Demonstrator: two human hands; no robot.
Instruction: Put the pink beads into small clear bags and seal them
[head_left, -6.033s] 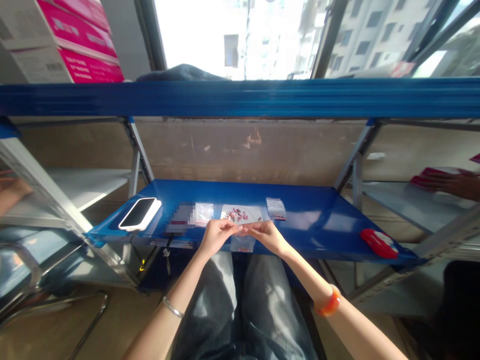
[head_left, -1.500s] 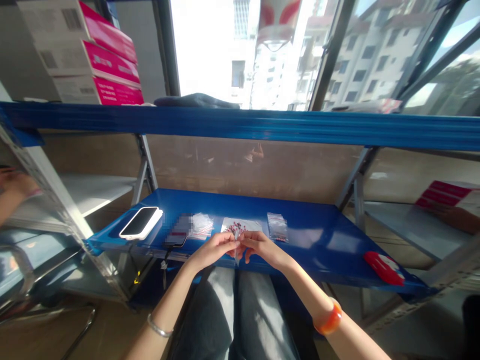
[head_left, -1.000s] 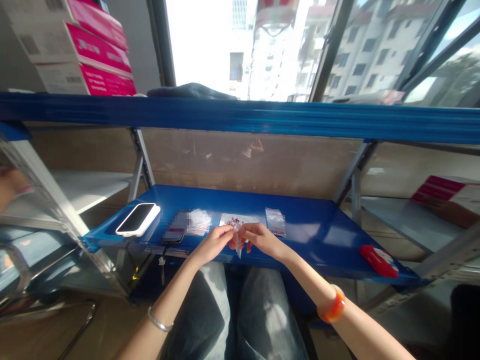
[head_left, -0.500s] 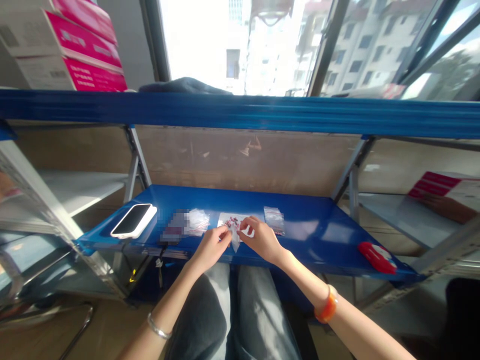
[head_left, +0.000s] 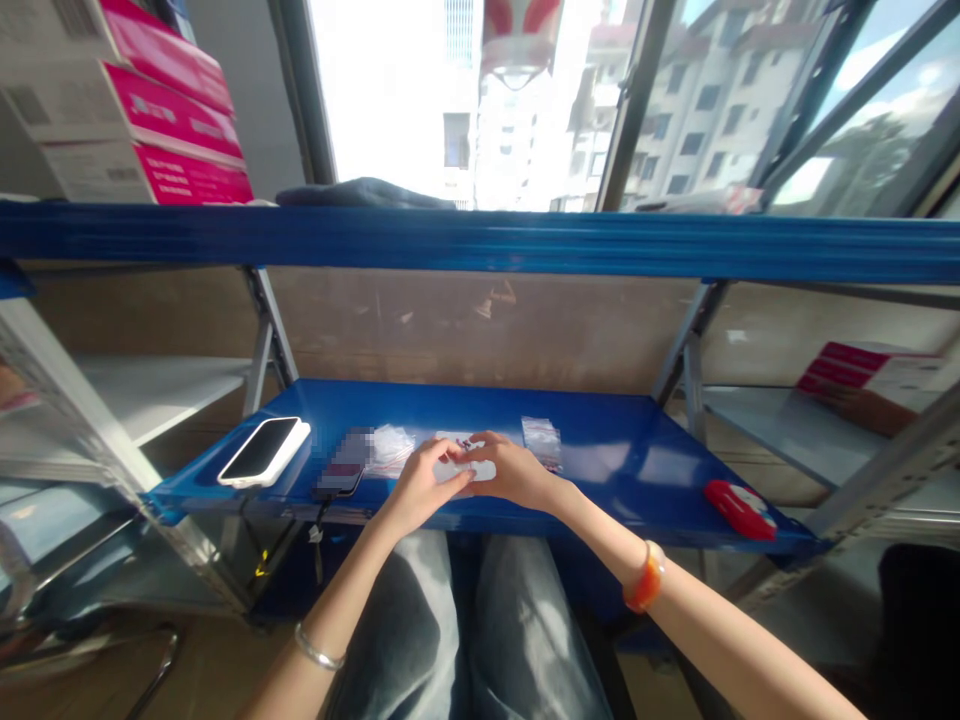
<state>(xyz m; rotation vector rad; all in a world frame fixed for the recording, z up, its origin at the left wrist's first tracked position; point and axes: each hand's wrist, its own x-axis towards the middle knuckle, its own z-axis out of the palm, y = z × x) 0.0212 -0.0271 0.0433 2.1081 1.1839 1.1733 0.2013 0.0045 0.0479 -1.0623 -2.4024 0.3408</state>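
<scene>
Both hands meet over a white sheet (head_left: 486,470) on the blue shelf, with small dark red pieces (head_left: 466,444) lying on it. My left hand (head_left: 424,485) has curled fingers and its thumb reaches across under the right fingertips. From the other side my right hand (head_left: 517,472) bends over the sheet, fingertips against the left ones. Whatever they hold between them is hidden. Left of the hands lies a pile of small clear plastic bags (head_left: 390,448); to the right, another stack of clear bags (head_left: 541,442).
A white-cased phone (head_left: 264,452) lies at the left of the blue shelf (head_left: 615,440). Next to the bags is a dark, partly blurred-out item (head_left: 345,470). A red object (head_left: 741,510) sits near the right edge. At far right, another person's hand (head_left: 862,408) touches a pink-and-white box (head_left: 847,368).
My hands have come together over the sheet, fingertips now meeting. A small clear bag seen hanging between them before is no longer visible. The view has shifted slightly.
</scene>
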